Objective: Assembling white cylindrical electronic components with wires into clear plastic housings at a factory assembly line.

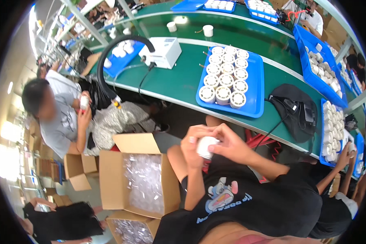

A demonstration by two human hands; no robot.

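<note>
As L+R fingers (218, 150) grip wht cyl (205, 147), curled

Factory assembly floor, workers (65, 128) along a long green table (177, 82), blue trays (255, 91) of matching white parts (226, 80), open cardboard boxes (112, 183)

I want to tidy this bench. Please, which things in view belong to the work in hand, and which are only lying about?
Likely in the job:
White, round, plastic-looking piece, between left hand and right hand
Similar white pieces in the blue rectangular plastic tray

Likely just lying about:
Black fabric item on the green bench
White box-shaped machine with black hose; role unclear
</note>
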